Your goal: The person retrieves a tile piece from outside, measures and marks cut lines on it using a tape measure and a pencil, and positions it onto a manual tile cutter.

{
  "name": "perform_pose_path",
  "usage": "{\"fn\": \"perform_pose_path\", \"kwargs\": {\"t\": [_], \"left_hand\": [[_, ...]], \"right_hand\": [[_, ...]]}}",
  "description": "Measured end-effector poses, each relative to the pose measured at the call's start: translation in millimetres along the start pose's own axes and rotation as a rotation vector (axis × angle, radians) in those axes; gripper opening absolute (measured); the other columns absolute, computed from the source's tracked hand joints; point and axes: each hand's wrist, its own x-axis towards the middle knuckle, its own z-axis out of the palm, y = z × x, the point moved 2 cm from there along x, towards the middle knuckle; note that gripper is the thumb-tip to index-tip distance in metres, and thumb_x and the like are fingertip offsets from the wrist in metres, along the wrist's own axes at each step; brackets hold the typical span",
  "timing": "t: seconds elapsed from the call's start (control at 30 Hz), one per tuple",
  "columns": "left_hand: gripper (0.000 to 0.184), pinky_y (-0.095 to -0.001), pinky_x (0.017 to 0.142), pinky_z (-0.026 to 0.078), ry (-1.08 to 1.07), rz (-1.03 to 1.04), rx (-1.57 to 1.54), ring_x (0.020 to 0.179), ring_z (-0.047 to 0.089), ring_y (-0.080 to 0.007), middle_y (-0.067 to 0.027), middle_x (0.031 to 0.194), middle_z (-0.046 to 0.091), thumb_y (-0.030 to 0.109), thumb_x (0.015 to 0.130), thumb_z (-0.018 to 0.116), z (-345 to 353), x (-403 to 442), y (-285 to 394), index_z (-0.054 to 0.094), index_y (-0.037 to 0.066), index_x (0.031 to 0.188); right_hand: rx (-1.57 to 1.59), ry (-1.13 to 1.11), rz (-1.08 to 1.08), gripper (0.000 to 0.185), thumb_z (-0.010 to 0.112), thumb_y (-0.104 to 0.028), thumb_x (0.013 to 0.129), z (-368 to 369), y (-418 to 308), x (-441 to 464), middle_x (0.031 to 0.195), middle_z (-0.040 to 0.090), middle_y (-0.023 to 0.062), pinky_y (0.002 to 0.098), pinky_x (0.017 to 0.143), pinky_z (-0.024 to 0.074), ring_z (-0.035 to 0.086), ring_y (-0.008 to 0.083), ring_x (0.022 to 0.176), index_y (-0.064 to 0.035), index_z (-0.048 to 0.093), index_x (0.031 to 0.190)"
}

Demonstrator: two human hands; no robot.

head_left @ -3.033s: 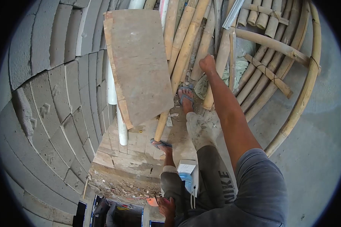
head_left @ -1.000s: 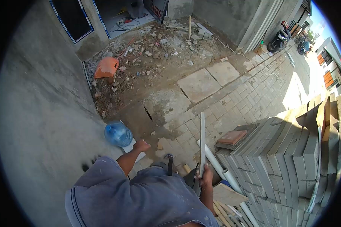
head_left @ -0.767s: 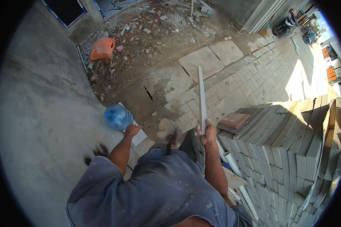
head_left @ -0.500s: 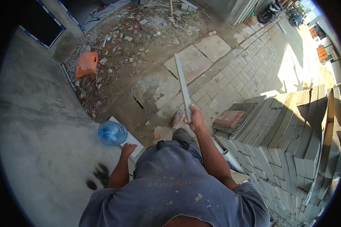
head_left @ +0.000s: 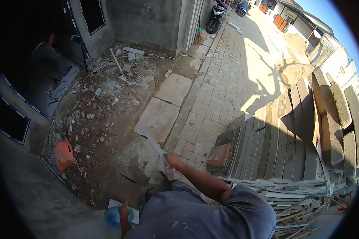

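Nearest, below my dusty grey shirt (head_left: 179, 215), my left hand (head_left: 124, 211) is beside the blue water bottle (head_left: 111, 217); whether its fingers touch the bottle or how wide they are, I cannot tell. The bottle is next to a pale flat piece (head_left: 136, 217), partly over it. My right hand (head_left: 172, 160) is closed round the near end of the light grey strip (head_left: 151, 140), which slants away from me over the ground, toward the big slabs (head_left: 157, 118). One of my feet (head_left: 170, 175) shows just below that hand.

To my right, a reddish tile (head_left: 218, 154) lies on a dark panel (head_left: 232, 139), beside the stacked grey blocks (head_left: 267, 147). Off to my left, the orange plastic piece (head_left: 64, 156) sits at the edge of the rubble (head_left: 95, 119).

Farther out, a wooden stake (head_left: 116, 61) leans among debris, and a person (head_left: 48, 57) is bent over in the dark doorway. Beyond, a broom (head_left: 198, 38) stands near a parked motorbike (head_left: 215, 18) beside the sunlit paving (head_left: 263, 71).
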Motion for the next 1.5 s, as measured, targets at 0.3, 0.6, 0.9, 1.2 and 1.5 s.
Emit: {"fn": "perform_pose_path", "kwargs": {"t": [0.3, 0.6, 0.9, 1.2, 1.5], "left_hand": [[0.044, -0.0484, 0.067, 0.049, 0.101, -0.318, -0.053, 0.086, 0.058, -0.0278, -0.0136, 0.096, 0.059, 0.039, 0.082, 0.071, 22, 31, 48, 0.063, 0.003, 0.106], [0.045, -0.0481, 0.068, 0.049, 0.137, -0.499, -0.257, 0.088, 0.058, -0.0282, -0.0131, 0.097, 0.059, 0.042, 0.082, 0.071, -37, 129, 51, 0.063, 0.006, 0.108], [0.061, -0.0469, 0.069, 0.058, 0.003, -0.332, -0.18, 0.096, 0.065, -0.0333, -0.0169, 0.114, 0.062, 0.049, 0.077, 0.073, -60, 327, 158, 0.062, 0.003, 0.116], [0.064, -0.0438, 0.086, 0.052, -0.024, 0.066, 0.136, 0.101, 0.067, -0.0386, -0.0265, 0.103, 0.069, 0.051, 0.074, 0.07, -135, 496, 410, 0.068, -0.004, 0.105], [0.055, -0.0431, 0.072, 0.055, 0.004, -0.208, 0.136, 0.082, 0.069, -0.0311, -0.0156, 0.086, 0.069, 0.05, 0.077, 0.071, -216, 592, 493, 0.067, -0.004, 0.087]], "right_hand": [[0.049, -0.042, -0.015, 0.04, 0.046, -0.033, 0.098, 33, -76, 38, 0.072, 0.061, 0.0114, 0.0393, 0.051, 0.053, 0.057, 0.0206, 0.052, 0.0031, 0.062, 0.105], [-0.051, -0.093, 0.027, 0.044, 0.043, -0.036, 0.099, 93, -152, 105, 0.071, 0.061, 0.0108, 0.039, 0.051, 0.055, 0.057, 0.0193, 0.051, 0.0027, 0.061, 0.105], [-0.245, -0.19, -0.079, 0.038, 0.052, -0.037, 0.095, 220, -283, 223, 0.073, 0.061, 0.0108, 0.0321, 0.05, 0.0503, 0.059, 0.0195, 0.052, 0.0, 0.059, 0.098], [-0.282, -0.196, -0.003, 0.03, 0.053, -0.034, 0.095, 363, -407, 315, 0.068, 0.058, 0.0065, 0.0297, 0.048, 0.0509, 0.054, 0.0151, 0.049, -0.0047, 0.059, 0.096], [-0.43, -0.33, -0.033, 0.031, 0.053, -0.033, 0.095, 521, -548, 498, 0.065, 0.057, 0.0071, 0.0287, 0.045, 0.0483, 0.053, 0.016, 0.045, -0.0024, 0.058, 0.094]]}}
